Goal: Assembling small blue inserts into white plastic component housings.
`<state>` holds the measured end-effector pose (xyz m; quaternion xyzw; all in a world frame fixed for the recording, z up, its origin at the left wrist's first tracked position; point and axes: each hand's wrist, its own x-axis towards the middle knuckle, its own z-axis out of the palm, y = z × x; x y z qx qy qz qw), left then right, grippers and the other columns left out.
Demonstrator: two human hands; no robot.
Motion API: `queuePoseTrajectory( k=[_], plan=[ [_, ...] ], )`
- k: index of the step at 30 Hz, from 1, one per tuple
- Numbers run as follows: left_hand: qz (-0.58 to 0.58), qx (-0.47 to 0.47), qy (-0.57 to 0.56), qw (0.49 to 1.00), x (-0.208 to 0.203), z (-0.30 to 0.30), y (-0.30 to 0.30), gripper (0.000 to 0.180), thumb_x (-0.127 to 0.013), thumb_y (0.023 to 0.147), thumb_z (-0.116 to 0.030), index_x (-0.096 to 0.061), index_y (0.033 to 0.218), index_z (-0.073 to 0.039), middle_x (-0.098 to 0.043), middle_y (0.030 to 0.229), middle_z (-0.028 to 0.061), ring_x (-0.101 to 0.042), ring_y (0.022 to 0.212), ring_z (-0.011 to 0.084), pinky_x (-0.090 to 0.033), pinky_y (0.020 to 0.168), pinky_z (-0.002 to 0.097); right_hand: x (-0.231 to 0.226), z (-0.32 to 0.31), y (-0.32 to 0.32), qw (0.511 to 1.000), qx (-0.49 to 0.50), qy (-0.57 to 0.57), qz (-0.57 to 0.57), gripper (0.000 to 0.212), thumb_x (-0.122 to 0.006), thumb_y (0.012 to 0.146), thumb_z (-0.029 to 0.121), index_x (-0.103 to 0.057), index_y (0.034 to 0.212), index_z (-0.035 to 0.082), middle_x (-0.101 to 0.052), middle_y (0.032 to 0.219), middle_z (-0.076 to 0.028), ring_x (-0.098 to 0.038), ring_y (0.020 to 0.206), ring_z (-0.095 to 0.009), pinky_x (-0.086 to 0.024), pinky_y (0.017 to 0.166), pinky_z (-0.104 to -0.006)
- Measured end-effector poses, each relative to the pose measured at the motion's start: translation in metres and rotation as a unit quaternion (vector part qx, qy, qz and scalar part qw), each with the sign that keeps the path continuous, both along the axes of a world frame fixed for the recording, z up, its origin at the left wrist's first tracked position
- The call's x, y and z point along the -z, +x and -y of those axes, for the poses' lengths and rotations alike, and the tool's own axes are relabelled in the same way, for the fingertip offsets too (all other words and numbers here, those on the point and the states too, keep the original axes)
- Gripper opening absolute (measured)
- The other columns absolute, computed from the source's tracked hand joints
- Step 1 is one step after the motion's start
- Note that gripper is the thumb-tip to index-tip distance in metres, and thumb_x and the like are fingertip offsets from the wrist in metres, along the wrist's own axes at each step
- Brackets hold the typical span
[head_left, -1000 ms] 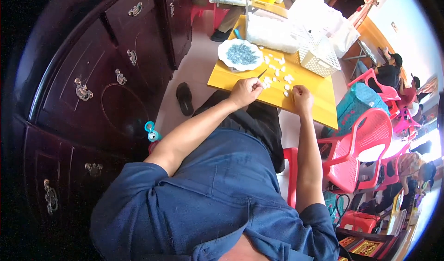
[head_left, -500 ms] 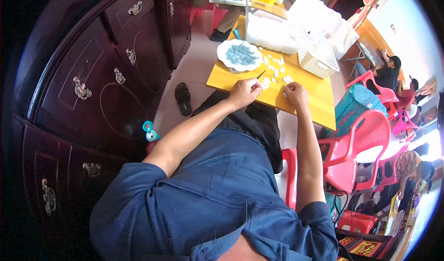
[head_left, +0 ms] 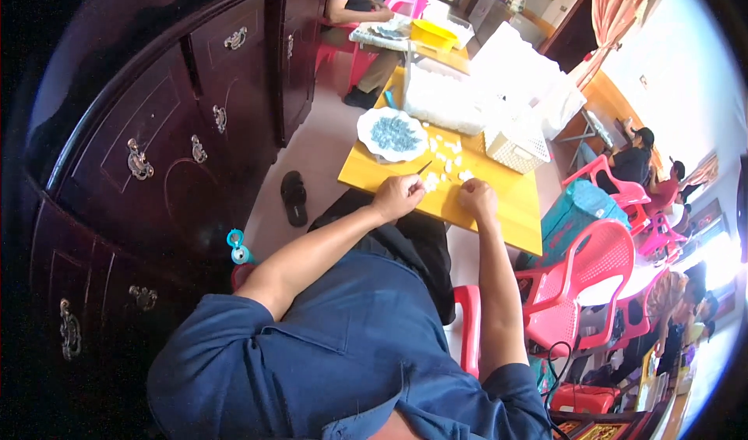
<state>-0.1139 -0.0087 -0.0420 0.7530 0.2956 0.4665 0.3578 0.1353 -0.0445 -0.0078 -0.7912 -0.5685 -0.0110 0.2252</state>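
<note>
My left hand (head_left: 399,197) is closed at the near edge of the yellow table (head_left: 510,214), with a thin dark pointed tool (head_left: 425,167) sticking up from its fingers. Whether it is tweezers or a blade is too small to tell. To its right, my right hand (head_left: 478,198) has its fingers pinched together over the same edge; anything in them is hidden. Small white pieces (head_left: 432,180) lie in a loose pile between the hands, and more are scattered farther back. Beyond my left hand stands a white scalloped plate (head_left: 365,145) heaped with blue-grey pieces.
A white lattice basket (head_left: 518,150) and a translucent bin (head_left: 444,97) stand at the table's back. Dark drawers (head_left: 144,120) line the left side, with a slipper (head_left: 294,198) on the floor. Pink chairs (head_left: 584,276) and a teal bag (head_left: 580,218) are at right. Other people sit farther off.
The view has tilted up, so the table and both hands sit lower and farther left in the picture. Both hands keep nearly the same place at the table edge.
</note>
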Motion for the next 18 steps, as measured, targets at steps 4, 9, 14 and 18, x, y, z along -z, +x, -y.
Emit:
queuePoseTrajectory(
  k=[4, 9, 14, 18],
  plan=[
    [0.006, 0.003, -0.014, 1.000, -0.005, 0.000, -0.001, 0.014, -0.068, 0.087, -0.016, -0.068, 0.086, -0.002, -0.068, 0.069, 0.0054, -0.064, 0.061, 0.0134, -0.050, 0.059, 0.0303, -0.016, 0.000, -0.005, 1.000, 0.019, 0.005, -0.023, 0.023, -0.069, 0.073, 0.023, -0.078, 0.090, 0.009, -0.075, 0.089, -0.016, -0.072, 0.084, -0.032, -0.057, 0.079, -0.0399],
    [0.012, 0.008, -0.026, 1.000, -0.003, -0.002, 0.000, 0.014, -0.068, 0.084, -0.019, -0.067, 0.085, -0.004, -0.069, 0.074, 0.0124, -0.069, 0.069, 0.0286, -0.053, 0.063, 0.0389, -0.029, 0.004, -0.005, 0.997, 0.026, -0.067, -0.026, 0.017, -0.075, 0.069, 0.026, -0.076, 0.074, 0.009, -0.074, 0.080, -0.016, -0.072, 0.079, -0.032, -0.056, 0.075, -0.0406],
    [0.016, 0.006, -0.013, 1.000, -0.004, -0.001, 0.000, 0.013, -0.067, 0.086, -0.016, -0.067, 0.084, -0.003, -0.067, 0.071, 0.0082, -0.065, 0.065, 0.0202, -0.051, 0.060, 0.0340, -0.024, 0.002, 0.004, 0.997, 0.025, -0.065, -0.039, 0.032, -0.080, 0.073, 0.037, -0.076, 0.083, 0.007, -0.074, 0.079, -0.015, -0.072, 0.076, -0.029, -0.056, 0.074, -0.0383],
    [0.025, 0.006, 0.010, 1.000, 0.000, -0.002, 0.001, 0.013, -0.067, 0.087, -0.014, -0.068, 0.084, -0.002, -0.066, 0.067, 0.0036, -0.061, 0.060, 0.0110, -0.049, 0.058, 0.0286, -0.009, -0.001, 0.014, 0.998, 0.006, -0.044, -0.035, 0.035, -0.081, 0.077, 0.036, -0.076, 0.089, 0.003, -0.074, 0.078, -0.014, -0.071, 0.073, -0.027, -0.056, 0.071, -0.0369]
  ],
)
